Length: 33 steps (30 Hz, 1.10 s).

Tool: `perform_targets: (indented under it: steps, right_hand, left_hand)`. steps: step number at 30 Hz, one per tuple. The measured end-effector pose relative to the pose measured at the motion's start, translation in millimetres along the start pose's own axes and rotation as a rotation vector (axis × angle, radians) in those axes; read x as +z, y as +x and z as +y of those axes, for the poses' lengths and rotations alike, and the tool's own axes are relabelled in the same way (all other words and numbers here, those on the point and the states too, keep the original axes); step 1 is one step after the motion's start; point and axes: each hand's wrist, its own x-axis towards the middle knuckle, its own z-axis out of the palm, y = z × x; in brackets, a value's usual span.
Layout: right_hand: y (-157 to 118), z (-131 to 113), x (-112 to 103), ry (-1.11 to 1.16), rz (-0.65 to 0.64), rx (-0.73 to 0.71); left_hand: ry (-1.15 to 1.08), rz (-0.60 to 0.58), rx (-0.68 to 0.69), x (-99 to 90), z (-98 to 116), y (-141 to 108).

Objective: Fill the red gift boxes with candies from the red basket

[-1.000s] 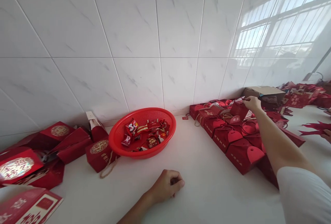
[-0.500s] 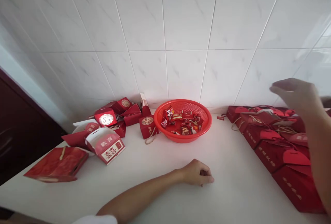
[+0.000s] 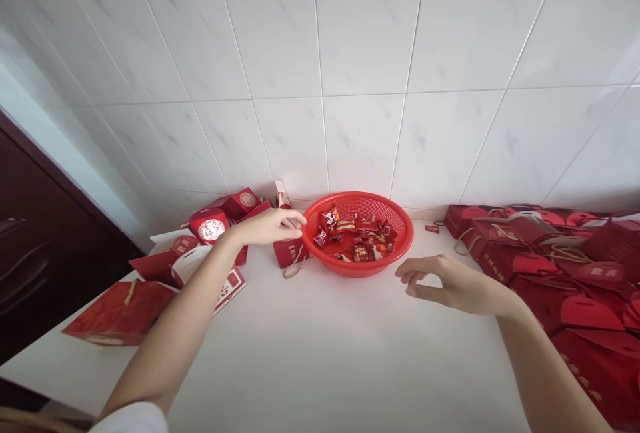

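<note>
A round red plastic basket [image 3: 361, 270] stands near the wall with several red-wrapped candies [image 3: 367, 250] inside. My left hand [image 3: 273, 225] is at its left rim, fingers stretched out with nothing in them; whether they touch the rim I cannot tell. A small red gift box [image 3: 287, 254] with a cord is partly hidden beneath that hand. Just to the right of the basket, my right hand [image 3: 447, 281] hovers over the white table [image 3: 350, 353], its fingers bent and the thumb apart, holding nothing.
Open and tipped red boxes [image 3: 207, 225] lie piled on the left, by a larger red box [image 3: 120, 313] with a cord. Rows of closed red boxes [image 3: 550, 286] fill the right side. A small red packet [image 3: 432, 228] lies near the tiled wall [image 3: 365, 126].
My left hand has gone from the table's middle up and left to the basket's left rim. My right hand has come down and left from above the closed boxes.
</note>
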Motion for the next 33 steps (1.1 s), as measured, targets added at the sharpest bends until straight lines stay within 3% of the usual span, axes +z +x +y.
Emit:
perform_targets:
  steps: [3, 6, 10, 14, 17, 19, 22, 27, 30, 33]
  right_hand:
    - [2.8, -1.9, 3.1, 0.022, -0.020, -0.022]
    - [5.0, -4.7, 7.7, 0.033, -0.042, -0.042]
    - [3.9, -5.0, 10.4, 0.020, -0.048, -0.034]
    - [1.8, -5.1, 10.2, -0.003, -0.061, -0.017]
    - [5.0, -6.7, 11.9, 0.002, -0.061, -0.026]
    - [10.5, -10.5, 14.5, 0.030, -0.037, -0.049]
    - [21.5, -22.5, 18.9, 0.120, 0.075, -0.087]
    - [32.1, -42.2, 21.8, 0.269, 0.390, -0.106]
    - [27.3, -42.2, 20.1, 0.303, 0.488, -0.057]
    - [16.4, -37.6, 15.5, 0.253, 0.509, 0.032]
  left_hand:
    - [0.188, -0.006, -0.132, -7.8, -19.2, 16.4]
    - [0.300, -0.054, -0.219, 7.3, -29.9, 29.2]
    - [0.299, -0.082, -0.235, 23.1, -36.5, 37.0]
    - [0.361, -0.062, -0.377, 1.8, -28.5, 20.2]
    - [0.399, 0.103, -0.404, -25.4, -11.6, -9.4]
    - [0.365, 0.210, -0.298, -36.8, 3.6, -31.0]
    - [0.266, 0.236, -0.081, -33.4, 28.5, -54.6]
    - [0.105, 0.188, 0.254, 16.0, 60.0, -61.3]
    - [0.051, 0.127, 0.387, 45.1, 68.3, -57.1]
    - [0.020, 0.058, 0.445, 60.8, 69.4, -53.4]
